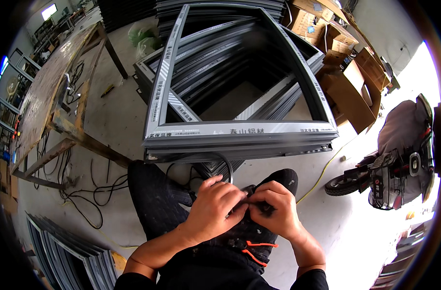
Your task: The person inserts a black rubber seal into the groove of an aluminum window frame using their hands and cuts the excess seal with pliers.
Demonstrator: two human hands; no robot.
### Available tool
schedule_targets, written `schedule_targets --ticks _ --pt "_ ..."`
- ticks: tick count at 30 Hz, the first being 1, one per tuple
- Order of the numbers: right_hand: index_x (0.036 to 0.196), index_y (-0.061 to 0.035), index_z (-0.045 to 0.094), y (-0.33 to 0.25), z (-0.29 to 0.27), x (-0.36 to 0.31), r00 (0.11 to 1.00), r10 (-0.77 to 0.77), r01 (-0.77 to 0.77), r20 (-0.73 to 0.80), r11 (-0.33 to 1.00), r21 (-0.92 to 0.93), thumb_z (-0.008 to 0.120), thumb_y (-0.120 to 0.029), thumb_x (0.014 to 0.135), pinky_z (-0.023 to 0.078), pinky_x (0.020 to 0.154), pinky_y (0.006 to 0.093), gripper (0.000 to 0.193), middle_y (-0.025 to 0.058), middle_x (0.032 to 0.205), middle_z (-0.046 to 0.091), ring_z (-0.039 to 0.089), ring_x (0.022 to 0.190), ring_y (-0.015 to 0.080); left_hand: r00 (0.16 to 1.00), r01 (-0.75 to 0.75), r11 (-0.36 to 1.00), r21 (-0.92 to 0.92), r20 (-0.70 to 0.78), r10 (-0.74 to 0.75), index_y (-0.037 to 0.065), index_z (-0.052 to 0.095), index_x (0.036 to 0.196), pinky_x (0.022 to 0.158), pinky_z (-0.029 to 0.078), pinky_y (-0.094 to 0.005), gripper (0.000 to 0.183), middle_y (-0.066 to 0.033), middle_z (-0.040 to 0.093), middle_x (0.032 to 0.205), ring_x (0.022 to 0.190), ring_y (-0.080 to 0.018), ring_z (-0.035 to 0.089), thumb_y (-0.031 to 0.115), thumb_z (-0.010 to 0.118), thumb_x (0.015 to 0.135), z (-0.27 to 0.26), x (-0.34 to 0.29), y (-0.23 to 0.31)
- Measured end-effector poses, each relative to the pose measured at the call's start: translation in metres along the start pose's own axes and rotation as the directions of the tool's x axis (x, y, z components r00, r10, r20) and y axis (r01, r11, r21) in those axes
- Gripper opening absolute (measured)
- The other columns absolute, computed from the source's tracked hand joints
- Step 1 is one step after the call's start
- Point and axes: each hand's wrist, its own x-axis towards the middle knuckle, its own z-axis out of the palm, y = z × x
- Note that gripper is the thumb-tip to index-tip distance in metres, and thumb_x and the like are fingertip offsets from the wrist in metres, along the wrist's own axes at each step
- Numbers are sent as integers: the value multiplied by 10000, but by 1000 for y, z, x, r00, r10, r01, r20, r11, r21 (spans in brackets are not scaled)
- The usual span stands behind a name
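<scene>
Over my lap, my left hand and my right hand are brought together, fingers pinched. Between their fingertips is a thin black flexible strip, which loops up in front of the nearest frame; its gripped end is mostly hidden by my fingers. Just beyond my knees lies a grey metal window frame with printed protective film, topping a stack of similar frames set at different angles. A pair of pliers with orange handles rests on my lap, its jaws hard to make out against the dark clothing.
A worn workbench stands at left, with black cables on the floor below. More frames stack at lower left. Cardboard boxes sit at far right, near a parked two-wheeler. A yellow cord crosses the floor.
</scene>
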Motion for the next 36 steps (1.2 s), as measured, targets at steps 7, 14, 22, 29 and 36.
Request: schedule_targets --ticks 7,14,22,29,36 --pt "848 -48 672 1 16 9 999 -18 18 44 1000 -15 744 3 621 508 661 356 244 79 873 629 612 763 266 995 63 992 -107 -69 -71 58 602 859 789 436 -382 164 -56 604 809 793 -252 604 92 710 741 -3 -9 -13" --pt "1016 -66 624 9 35 -60 959 95 -22 266 964 -265 777 -130 687 490 805 397 368 102 992 598 580 911 304 968 202 972 -116 -125 -216 66 600 842 738 432 -362 124 -36 601 765 739 -251 588 56 682 751 -13 -31 -39" --pt "1104 -125 636 15 64 -144 759 426 -72 493 807 -586 724 -294 745 489 802 407 406 86 1005 619 579 955 286 959 261 948 -184 -61 -276 63 602 834 699 428 -343 102 -34 603 755 705 -237 582 69 683 772 -19 -34 -50" --pt "1001 -111 682 25 53 -131 777 425 -202 464 867 -456 731 -291 694 500 748 405 359 106 915 610 587 883 310 971 222 959 -178 -53 -235 63 602 849 681 424 -341 121 -28 606 757 697 -229 596 72 691 767 -21 -32 -44" --pt "1249 24 529 41 26 -98 521 471 -817 711 34 576 586 -212 827 492 851 354 487 122 1038 634 617 886 182 977 201 952 -229 -24 -212 71 565 848 666 420 -373 117 -25 611 755 680 -231 607 86 675 811 -6 -32 -38"
